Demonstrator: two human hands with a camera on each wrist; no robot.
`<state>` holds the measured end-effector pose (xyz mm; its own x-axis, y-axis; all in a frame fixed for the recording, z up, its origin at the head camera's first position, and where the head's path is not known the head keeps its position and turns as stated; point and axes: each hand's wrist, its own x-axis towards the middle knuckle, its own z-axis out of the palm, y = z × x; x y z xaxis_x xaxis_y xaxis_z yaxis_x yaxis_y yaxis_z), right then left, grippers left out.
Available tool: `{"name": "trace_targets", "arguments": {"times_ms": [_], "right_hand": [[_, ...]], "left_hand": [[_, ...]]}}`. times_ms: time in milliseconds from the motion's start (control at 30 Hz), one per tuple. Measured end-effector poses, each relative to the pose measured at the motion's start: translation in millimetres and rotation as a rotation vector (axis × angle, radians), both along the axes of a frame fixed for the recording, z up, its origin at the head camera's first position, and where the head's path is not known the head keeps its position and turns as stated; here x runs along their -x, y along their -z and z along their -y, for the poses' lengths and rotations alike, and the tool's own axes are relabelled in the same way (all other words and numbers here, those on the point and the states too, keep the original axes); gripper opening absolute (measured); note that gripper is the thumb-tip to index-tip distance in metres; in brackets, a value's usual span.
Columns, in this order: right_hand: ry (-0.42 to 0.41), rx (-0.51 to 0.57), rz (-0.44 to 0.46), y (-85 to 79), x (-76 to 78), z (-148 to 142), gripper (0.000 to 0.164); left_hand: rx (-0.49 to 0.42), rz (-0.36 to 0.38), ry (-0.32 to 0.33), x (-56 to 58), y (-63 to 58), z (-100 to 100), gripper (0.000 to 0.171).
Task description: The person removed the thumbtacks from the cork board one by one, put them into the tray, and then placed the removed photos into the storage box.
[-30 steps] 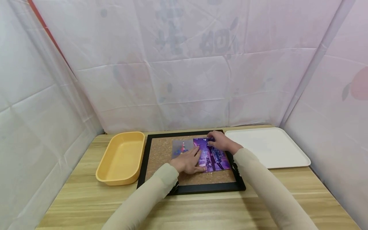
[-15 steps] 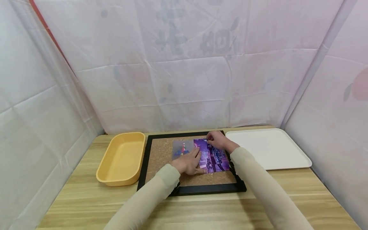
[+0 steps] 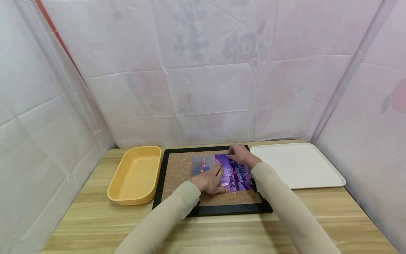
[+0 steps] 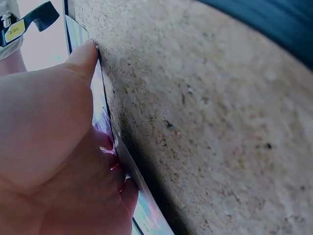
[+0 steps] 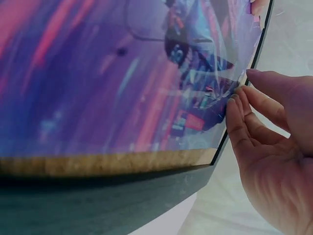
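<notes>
A purple picture sheet (image 3: 234,173) with a dark figure lies on a cork board (image 3: 177,173) in a black frame (image 3: 222,210). Across its left side my left hand (image 3: 210,180) rests with fingers spread straight; the thumb reaches its near edge, as the left wrist view (image 4: 49,132) also shows. My right hand (image 3: 239,154) is at the sheet's far edge. Its fingertips (image 5: 235,100) are bunched together there, and I cannot tell whether something small is between them. Left of the purple sheet is a greyish picture (image 3: 198,161) with a red and blue design, partly under my left hand.
A yellow plastic tray (image 3: 134,176) stands left of the board. To its right lies a flat white tray (image 3: 298,165). All sit on a wood-grain table (image 3: 234,233), with white printed sheets (image 3: 203,88) hanging on three sides.
The right forearm has shifted slightly left, with its fingertips staying at the sheet's far edge. The left hand keeps its place on the sheet. The whole view has drifted slightly.
</notes>
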<state>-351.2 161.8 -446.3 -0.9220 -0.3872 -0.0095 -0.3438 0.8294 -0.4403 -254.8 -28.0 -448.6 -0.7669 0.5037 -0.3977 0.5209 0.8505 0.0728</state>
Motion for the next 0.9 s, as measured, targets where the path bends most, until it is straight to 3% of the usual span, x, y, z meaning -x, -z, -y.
{"name": "trace_targets", "arguments": {"times_ms": [133,400,733,900], "right_hand": [[0.019,0.006,-0.024,1.4,1.6,-0.5,0.015],[0.057,-0.012,-0.023,4.3,3.6,-2.9,0.013],[0.059,-0.028,0.002,2.9,9.6,2.7,0.011],[0.065,-0.048,0.027,7.3,13.1,7.7,0.013]], "left_hand": [[0.010,0.003,-0.001,6.9,9.9,-2.2,0.095],[0.030,0.031,0.010,12.6,15.7,-6.7,0.096],[0.009,0.041,-0.004,1.6,-5.1,-1.4,0.092],[-0.009,0.032,-0.008,-4.3,-8.4,2.4,0.092]]}}
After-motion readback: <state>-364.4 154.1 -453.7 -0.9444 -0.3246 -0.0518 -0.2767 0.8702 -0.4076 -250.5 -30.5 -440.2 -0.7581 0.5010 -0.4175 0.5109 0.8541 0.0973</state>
